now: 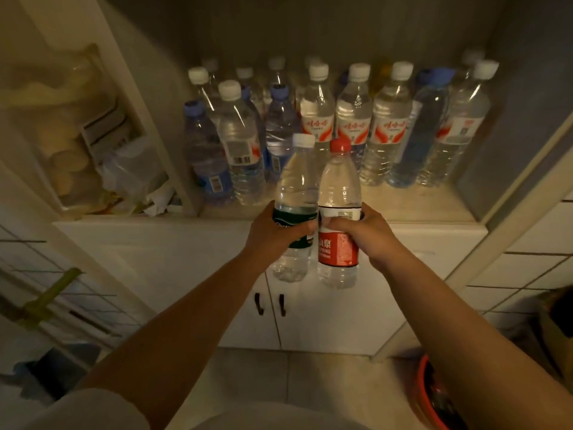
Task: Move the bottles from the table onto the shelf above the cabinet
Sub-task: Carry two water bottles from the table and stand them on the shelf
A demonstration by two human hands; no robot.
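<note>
Left hand: the left hand (pixel 273 232) is wrapped round the dark green label of a clear bottle with a white cap, the green-label bottle (pixel 294 209), and holds it upright in the air.
Right hand: the right hand (pixel 364 235) is curled round the red-label bottle (pixel 338 218), thumb across the white band above the label; this bottle has a red cap and is upright too.
The two bottles: side by side, touching or nearly so, held in front of the front edge of the shelf (pixel 403 209), their bases level with the white cabinet (pixel 186 259) below it.
Shelf: many standing water bottles (pixel 353 119) fill it from the back wall toward the front edge, with white caps and blue caps; several carry red and white labels.
Cabinet: two doors with dark handles (pixel 270 304) meet below the held bottles.
Left of the shelf: a side compartment holds crumpled bags (pixel 133 178).
</note>
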